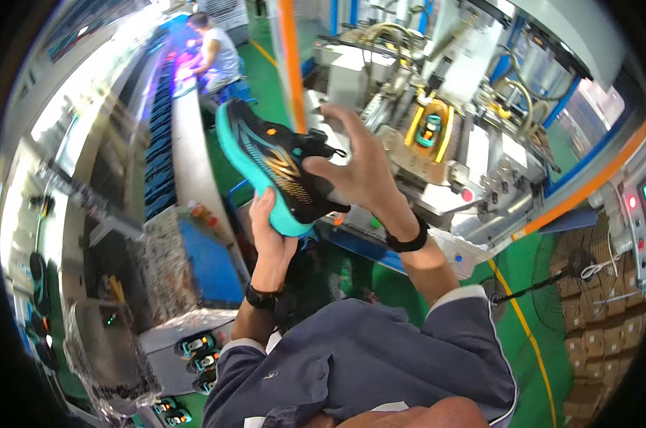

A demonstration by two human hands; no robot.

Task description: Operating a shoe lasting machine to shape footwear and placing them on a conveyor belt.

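A black running shoe [280,167] with a turquoise sole and orange markings is tilted in front of me, its toe up and to the left. My left hand [269,232] grips it from below, fingers and thumb around the sole near the heel. At the shoe's collar is my right hand [362,167], its fingers spread and its thumb overlapping the opening's edge. Whether that thumb presses on the shoe I cannot tell. Beyond my right hand, another turquoise-soled shoe [428,135] sits between yellow side pieces in a machine [465,153].
An orange-edged machine frame [291,64] rises just behind the shoe. To the left runs a conveyor line [193,150], with a seated person [216,57] farther along. Several shoes [198,349] lie at lower left. A fan [562,278] and cartons [608,342] stand at right.
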